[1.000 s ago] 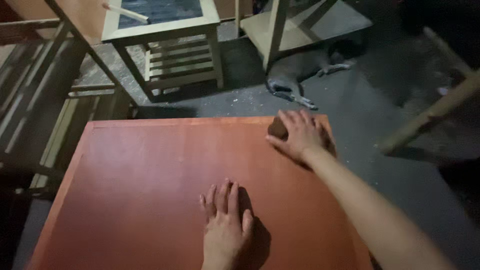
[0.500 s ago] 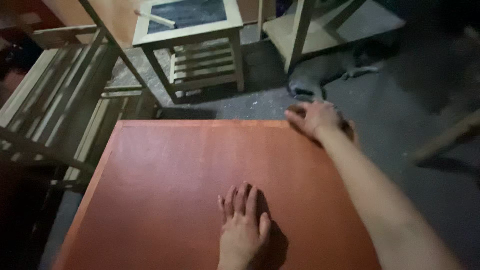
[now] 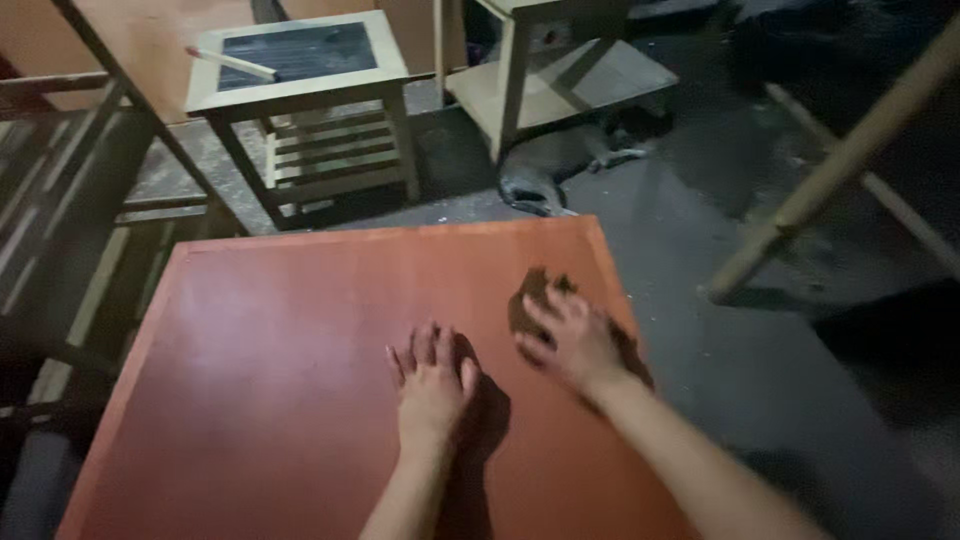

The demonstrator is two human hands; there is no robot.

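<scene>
A furniture workshop: unfinished wooden tables [image 3: 300, 100] standing on a dusty concrete floor [image 3: 700, 230].
</scene>
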